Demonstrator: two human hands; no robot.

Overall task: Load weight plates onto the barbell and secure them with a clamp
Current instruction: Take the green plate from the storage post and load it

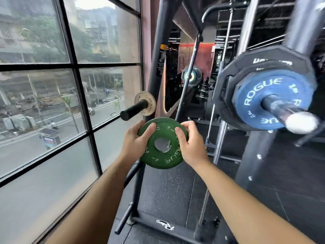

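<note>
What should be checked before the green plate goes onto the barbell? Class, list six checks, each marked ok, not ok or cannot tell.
1. Both the left hand and right hand grip the green plate: ok.
2. Green plate's centre hole unblocked: ok.
3. Bare barbell sleeve showing beyond the blue plate: ok.
4. Hole lined up with the sleeve: not ok, the plate is low and to its left.
5. Blue plate flush against the black plate: cannot tell, blurred.
6. A clamp at hand: cannot tell, none in view.
</note>
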